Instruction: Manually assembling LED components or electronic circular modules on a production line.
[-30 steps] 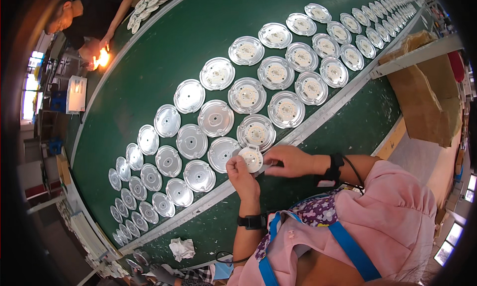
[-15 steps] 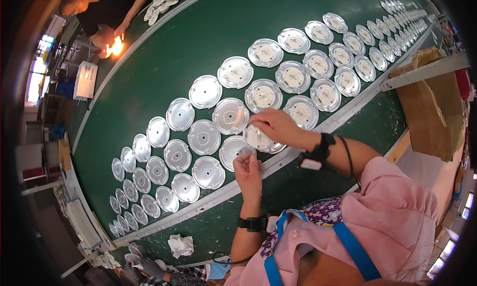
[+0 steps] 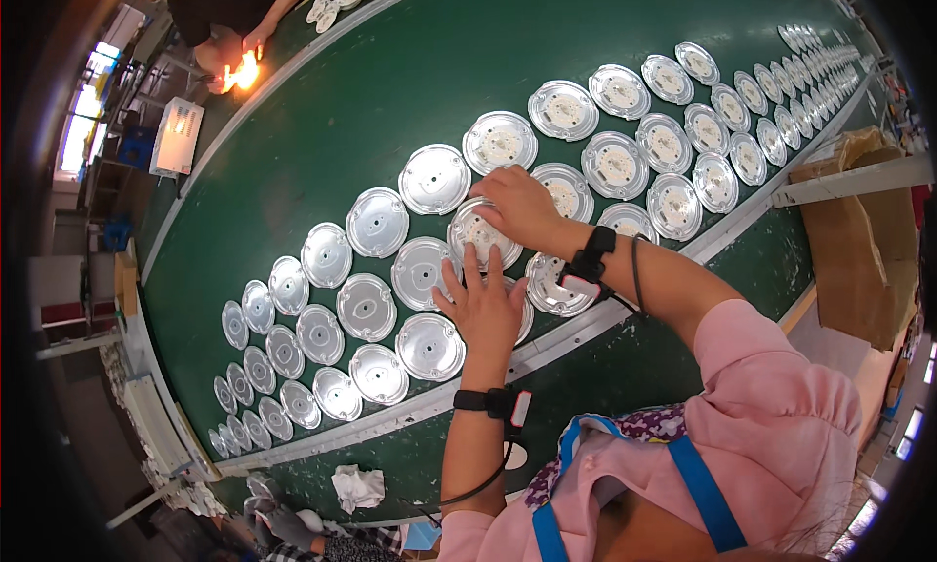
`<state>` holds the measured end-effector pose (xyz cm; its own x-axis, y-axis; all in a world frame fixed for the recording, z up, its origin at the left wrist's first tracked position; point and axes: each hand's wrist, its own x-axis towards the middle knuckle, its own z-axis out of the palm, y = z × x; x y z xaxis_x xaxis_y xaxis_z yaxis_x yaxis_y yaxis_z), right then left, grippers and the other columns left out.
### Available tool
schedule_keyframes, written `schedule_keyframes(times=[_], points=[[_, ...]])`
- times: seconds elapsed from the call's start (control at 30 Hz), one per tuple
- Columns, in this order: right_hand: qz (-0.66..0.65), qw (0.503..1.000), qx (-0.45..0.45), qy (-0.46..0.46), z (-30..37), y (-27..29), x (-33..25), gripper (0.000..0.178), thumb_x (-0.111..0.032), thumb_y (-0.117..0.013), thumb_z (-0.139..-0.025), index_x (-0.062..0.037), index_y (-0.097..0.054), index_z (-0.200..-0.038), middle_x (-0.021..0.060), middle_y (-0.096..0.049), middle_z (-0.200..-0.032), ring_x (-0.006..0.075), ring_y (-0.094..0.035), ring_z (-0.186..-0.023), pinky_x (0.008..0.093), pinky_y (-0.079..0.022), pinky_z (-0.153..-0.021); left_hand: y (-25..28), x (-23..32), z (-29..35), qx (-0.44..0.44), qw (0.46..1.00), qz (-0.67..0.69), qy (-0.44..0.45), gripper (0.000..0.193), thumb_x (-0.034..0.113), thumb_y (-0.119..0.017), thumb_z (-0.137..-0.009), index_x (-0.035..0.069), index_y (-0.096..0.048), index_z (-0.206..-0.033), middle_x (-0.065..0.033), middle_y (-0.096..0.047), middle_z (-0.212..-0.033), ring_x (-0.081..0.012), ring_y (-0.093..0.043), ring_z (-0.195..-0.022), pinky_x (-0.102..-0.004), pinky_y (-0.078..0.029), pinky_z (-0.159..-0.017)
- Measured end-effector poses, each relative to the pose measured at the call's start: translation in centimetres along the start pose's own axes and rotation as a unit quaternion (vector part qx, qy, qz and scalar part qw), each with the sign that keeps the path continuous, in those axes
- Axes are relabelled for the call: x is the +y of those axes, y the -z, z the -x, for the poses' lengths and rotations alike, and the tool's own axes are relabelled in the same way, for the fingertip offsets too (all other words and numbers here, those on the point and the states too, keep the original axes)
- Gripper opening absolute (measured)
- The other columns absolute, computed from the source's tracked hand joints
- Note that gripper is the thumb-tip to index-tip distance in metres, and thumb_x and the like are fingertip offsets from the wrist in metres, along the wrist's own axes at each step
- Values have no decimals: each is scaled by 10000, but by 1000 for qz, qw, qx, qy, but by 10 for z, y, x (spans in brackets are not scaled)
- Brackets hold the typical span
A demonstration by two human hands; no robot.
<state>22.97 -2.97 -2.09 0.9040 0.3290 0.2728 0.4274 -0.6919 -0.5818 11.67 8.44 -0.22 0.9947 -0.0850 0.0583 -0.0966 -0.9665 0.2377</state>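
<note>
White board (image 3: 480, 232) lies beneath left hand (image 3: 485, 313), fingers spread, and right hand (image 3: 525, 207), closure unclear

Both bare forearms (image 3: 672, 285) stretched forward; the left hand (image 3: 488, 310) was palm down, fingers (image 3: 471, 261) spread, near the right hand (image 3: 520, 208), bent and angled leftward.

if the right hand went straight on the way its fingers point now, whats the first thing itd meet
Probably the bare silver disc just left of the right hand; height is hard to judge here, so the hand might pass over it.
</note>
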Motion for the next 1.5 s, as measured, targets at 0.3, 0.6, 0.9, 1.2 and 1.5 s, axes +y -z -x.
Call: schedule_keyframes(times=[0.3, 0.6, 0.9, 1.2, 1.5], points=[[126, 983, -3, 132, 44, 22, 9, 173, -163, -639, -678, -150, -648, -851, -17, -569, -986, 221, -457, -1007, 386, -347, -747, 1, 8, -5, -23, 999, -28, 18, 546, 439, -607, -739, 218, -491, -1224, -75, -402, -1296, -371, -294, -1183, -617, -141, -928], [130, 985, -12, 113, 43, 22, 6, 212, -177, -649, -669, -161, -659, -881, -39, -559, -992, 213, -436, -1023, 380, -329, -759, 3, 11, -6, -32, 998, -36, 42, 544, 457, -600, -740, 233, -493, -1224, -64, -410, -1288, -359, -306, -1164, -598, -145, -931], [136, 984, -4, 112, 43, 18, 7, 218, -185, -652, -666, -170, -657, -883, -61, -554, -982, 194, -430, -998, 365, -328, -738, -1, 13, -7, -11, 998, -35, 42, 528, 467, -611, -726, 226, -525, -1188, -84, -441, -1249, -363, -336, -1140, -599, -167, -917], [138, 985, -9, 106, 43, 16, 7, 248, -196, -659, -661, -180, -645, -908, -62, -553, -978, 188, -430, -996, 365, -329, -741, -6, 14, -7, 6, 999, -35, 41, 560, 513, -599, -711, 201, -538, -1172, -87, -460, -1215, -346, -354, -1102, -586, -176, -909], [143, 984, 3, 106, 42, 16, 7, 208, -196, -642, -663, -170, -659, -869, -63, -558, -941, 185, -443, -973, 359, -338, -715, -8, 13, -8, 7, 999, -30, 37, 573, 518, -607, -703, 199, -537, -1174, -92, -469, -1202, -359, -370, -1103, -579, -196, -897]])
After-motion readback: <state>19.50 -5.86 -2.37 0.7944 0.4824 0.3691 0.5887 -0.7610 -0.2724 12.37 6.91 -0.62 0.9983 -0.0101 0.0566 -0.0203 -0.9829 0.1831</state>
